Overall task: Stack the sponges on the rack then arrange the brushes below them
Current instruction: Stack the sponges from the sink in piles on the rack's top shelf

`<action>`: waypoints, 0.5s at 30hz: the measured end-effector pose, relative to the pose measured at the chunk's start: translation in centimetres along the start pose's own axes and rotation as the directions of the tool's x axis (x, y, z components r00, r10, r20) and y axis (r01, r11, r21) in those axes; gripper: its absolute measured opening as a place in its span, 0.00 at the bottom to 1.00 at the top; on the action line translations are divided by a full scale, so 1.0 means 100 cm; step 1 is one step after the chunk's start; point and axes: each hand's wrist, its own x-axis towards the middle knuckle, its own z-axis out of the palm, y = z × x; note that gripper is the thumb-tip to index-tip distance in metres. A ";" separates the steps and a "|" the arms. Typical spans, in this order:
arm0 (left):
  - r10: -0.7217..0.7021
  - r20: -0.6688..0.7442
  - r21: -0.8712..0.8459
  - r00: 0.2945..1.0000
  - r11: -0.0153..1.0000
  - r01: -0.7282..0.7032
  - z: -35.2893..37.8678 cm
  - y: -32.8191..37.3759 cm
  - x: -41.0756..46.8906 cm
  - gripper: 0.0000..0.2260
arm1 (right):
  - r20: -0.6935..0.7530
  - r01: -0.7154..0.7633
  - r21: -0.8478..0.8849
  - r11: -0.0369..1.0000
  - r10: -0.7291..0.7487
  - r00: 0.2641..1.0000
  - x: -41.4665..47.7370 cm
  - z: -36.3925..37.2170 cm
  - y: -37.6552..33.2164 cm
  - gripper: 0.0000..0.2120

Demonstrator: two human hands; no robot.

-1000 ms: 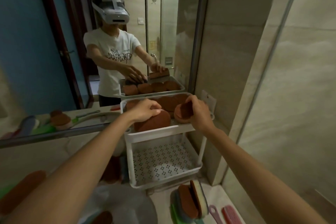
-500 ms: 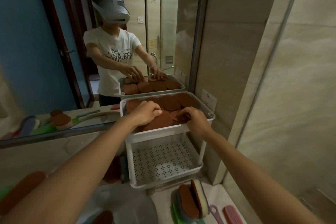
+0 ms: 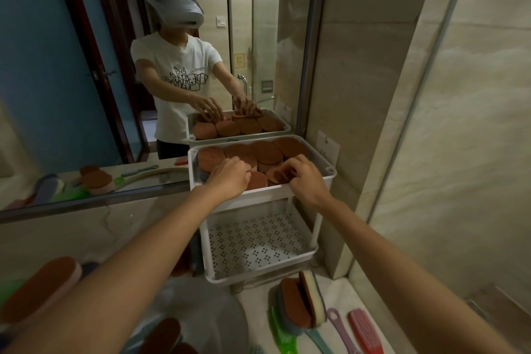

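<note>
A white two-tier rack (image 3: 313, 154) stands against the mirror. Its top tray holds several brown oval sponges (image 3: 265, 152) laid overlapping. My left hand (image 3: 230, 177) rests on sponges at the tray's front left, fingers curled. My right hand (image 3: 304, 178) pinches a brown sponge (image 3: 277, 175) at the front right, inside the tray. The perforated lower shelf (image 3: 255, 241) holds nothing. On the counter below lie more sponges (image 3: 298, 302), a green brush (image 3: 283, 333), a teal brush (image 3: 316, 339), a purple brush (image 3: 342, 330) and a pink brush (image 3: 365, 330).
A mirror (image 3: 86, 80) behind the rack reflects a person and the tray. A tiled wall (image 3: 459, 152) closes the right side. A sink basin (image 3: 207, 322) lies at lower centre. Another brown sponge (image 3: 40, 287) sits at the lower left.
My right hand lowered the sponge it held upright into the top tray's front right. My left hand stayed on the front-left sponges.
</note>
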 end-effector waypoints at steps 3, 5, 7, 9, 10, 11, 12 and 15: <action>-0.013 0.021 -0.052 1.000 0.999 0.014 0.001 0.002 -0.003 0.16 | -0.010 0.002 -0.017 1.000 -0.002 1.000 -0.001 -0.001 0.000 0.16; -0.034 0.023 -0.102 0.999 0.994 0.036 0.002 0.003 -0.006 0.17 | -0.048 0.011 -0.014 1.000 -0.011 0.999 -0.005 -0.002 -0.002 0.16; -0.049 -0.027 -0.156 0.998 0.987 0.044 0.003 0.006 -0.008 0.16 | -0.122 0.046 0.005 0.999 -0.045 0.991 -0.012 -0.003 -0.005 0.15; -0.059 -0.125 -0.205 0.990 0.978 0.032 0.002 0.014 -0.014 0.16 | -0.213 0.091 0.060 0.994 -0.076 0.974 -0.023 -0.003 -0.009 0.15; -0.062 -0.181 -0.236 0.982 0.972 0.018 0.001 0.019 -0.019 0.16 | -0.261 0.110 0.100 0.989 -0.081 0.962 -0.031 -0.003 -0.011 0.14; -0.062 -0.238 -0.269 0.969 0.963 -0.004 0.001 0.026 -0.026 0.16 | -0.306 0.124 0.136 0.983 -0.078 0.949 -0.041 -0.003 -0.012 0.13; -0.064 -0.297 -0.301 0.953 0.953 -0.030 0.001 0.033 -0.035 0.16 | -0.348 0.128 0.156 0.979 -0.067 0.935 -0.052 -0.002 -0.012 0.12; -0.090 -0.428 -0.390 0.900 0.916 -0.094 0.012 0.055 -0.072 0.14 | -0.452 0.109 0.215 0.970 0.000 0.892 -0.095 0.005 -0.006 0.12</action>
